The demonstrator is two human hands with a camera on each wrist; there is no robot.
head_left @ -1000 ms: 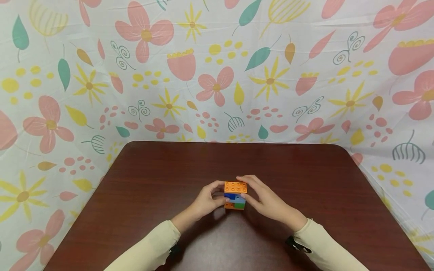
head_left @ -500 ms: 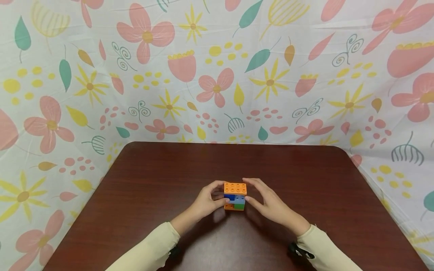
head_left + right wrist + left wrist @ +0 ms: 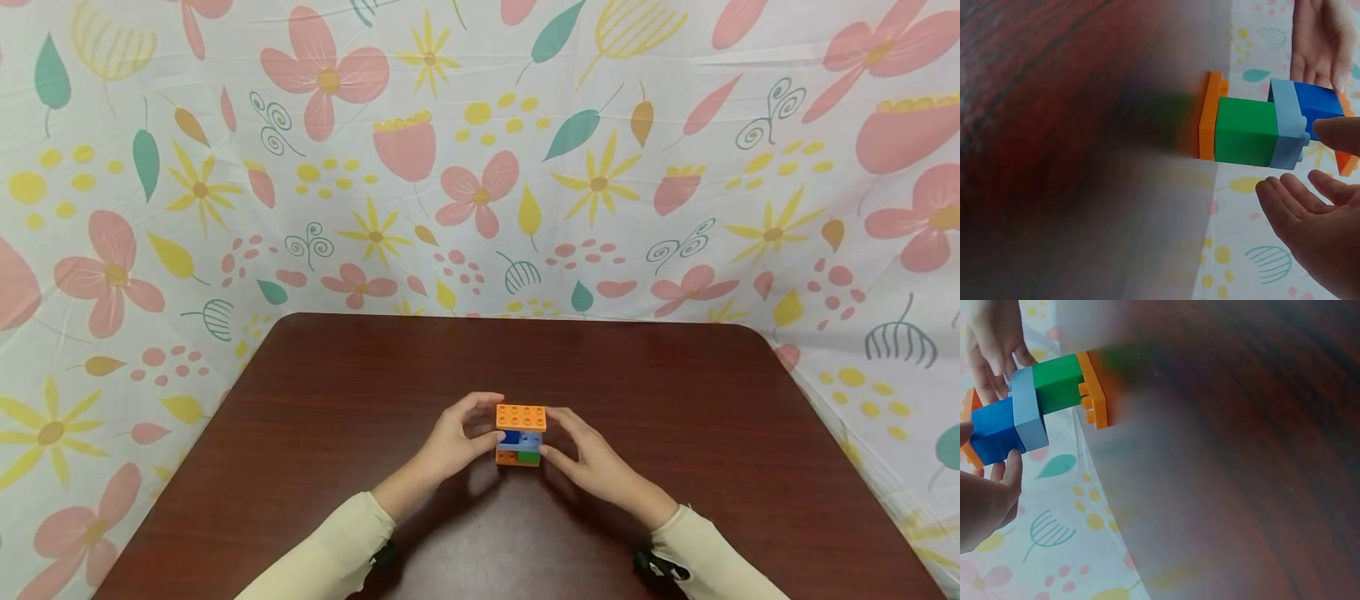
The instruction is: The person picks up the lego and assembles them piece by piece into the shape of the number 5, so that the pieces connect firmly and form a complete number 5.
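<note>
A small stack of toy building bricks stands upright on the brown table (image 3: 390, 367), between both hands. On top is an orange eight-stud brick (image 3: 521, 418); under it sit a dark blue brick (image 3: 994, 428), a light blue brick (image 3: 1027, 403) and a green brick (image 3: 1246, 131), over an orange base plate (image 3: 1208, 119). My left hand (image 3: 453, 442) holds the stack's left side, thumb on the front of the dark blue brick and fingers behind. The right hand (image 3: 603, 458) surrounds the right side loosely; the right wrist view shows its fingers (image 3: 1291, 203) apart from the bricks.
The table's far edge meets a white cloth (image 3: 480, 275) printed with pink flowers and leaves, which also runs down both sides. Long pale sleeves (image 3: 330, 542) cover the forearms, with a dark strap at each wrist.
My left thumb has shifted slightly up the front and the left fingers have risen at the back corner. The right fingers moved off the top, away, then back close beside the stack.
</note>
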